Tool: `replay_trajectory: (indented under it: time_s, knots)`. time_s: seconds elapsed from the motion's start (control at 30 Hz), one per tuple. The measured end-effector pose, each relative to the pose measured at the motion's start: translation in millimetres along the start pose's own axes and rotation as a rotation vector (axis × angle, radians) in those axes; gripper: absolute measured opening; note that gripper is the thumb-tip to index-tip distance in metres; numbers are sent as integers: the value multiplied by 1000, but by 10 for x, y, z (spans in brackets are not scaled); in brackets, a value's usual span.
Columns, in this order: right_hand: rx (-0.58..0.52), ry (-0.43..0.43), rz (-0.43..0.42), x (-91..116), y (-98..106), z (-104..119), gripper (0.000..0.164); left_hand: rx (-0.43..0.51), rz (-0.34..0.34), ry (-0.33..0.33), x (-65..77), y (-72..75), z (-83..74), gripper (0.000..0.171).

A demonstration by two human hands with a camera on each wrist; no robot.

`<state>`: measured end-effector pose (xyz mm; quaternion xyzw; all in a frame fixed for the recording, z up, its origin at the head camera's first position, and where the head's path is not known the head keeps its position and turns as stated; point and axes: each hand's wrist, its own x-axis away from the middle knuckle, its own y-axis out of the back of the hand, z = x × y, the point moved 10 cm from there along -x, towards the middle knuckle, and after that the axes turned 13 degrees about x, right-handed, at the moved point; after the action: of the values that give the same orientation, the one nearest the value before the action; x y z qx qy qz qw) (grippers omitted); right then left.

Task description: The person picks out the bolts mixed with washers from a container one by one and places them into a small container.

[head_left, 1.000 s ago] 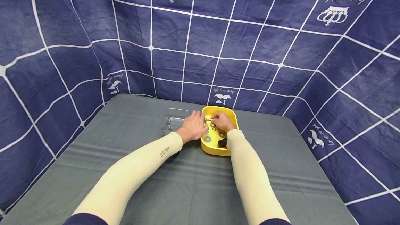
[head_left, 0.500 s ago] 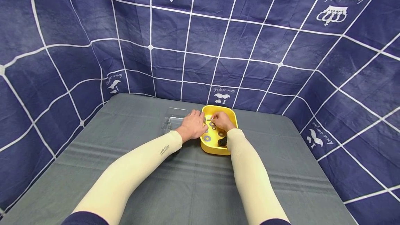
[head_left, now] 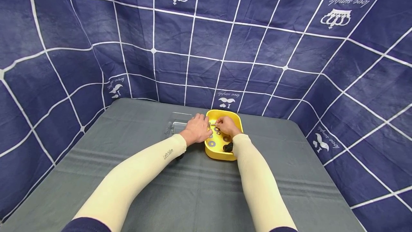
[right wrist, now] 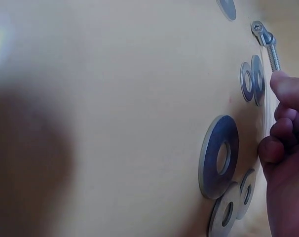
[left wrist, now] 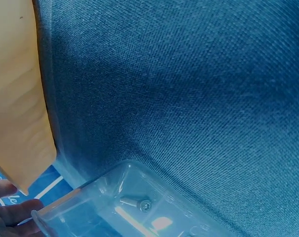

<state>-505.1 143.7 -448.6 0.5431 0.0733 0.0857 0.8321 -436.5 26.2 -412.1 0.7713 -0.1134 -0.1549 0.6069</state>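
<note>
Just below the middle of my head view, my right hand (head_left: 226, 125) has its thumb and fingers pinched on the end of a bolt (right wrist: 274, 58), upper right in the right-wrist view, within the yellow tray (head_left: 221, 156) among washers (right wrist: 211, 159). My left hand (head_left: 197, 130) lies at the tray's left rim, and I cannot tell whether its fingers clamp anything. A clear box (left wrist: 101, 191) sits lower centre in the left-wrist view.
</note>
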Motion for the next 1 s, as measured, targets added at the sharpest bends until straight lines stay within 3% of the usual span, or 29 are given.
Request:
replay_trajectory:
  time_s: [0.33,0.57,1.0]
  knots:
    - [-18,14,6,27,61,59,12,-5,11,1,6,35,-7,66]
    - [60,73,-25,37,180,156,12,24,0,1,22,43,14,70]
    - [93,120,-43,57,417,271,15,47,10,9,59,70,147,72]
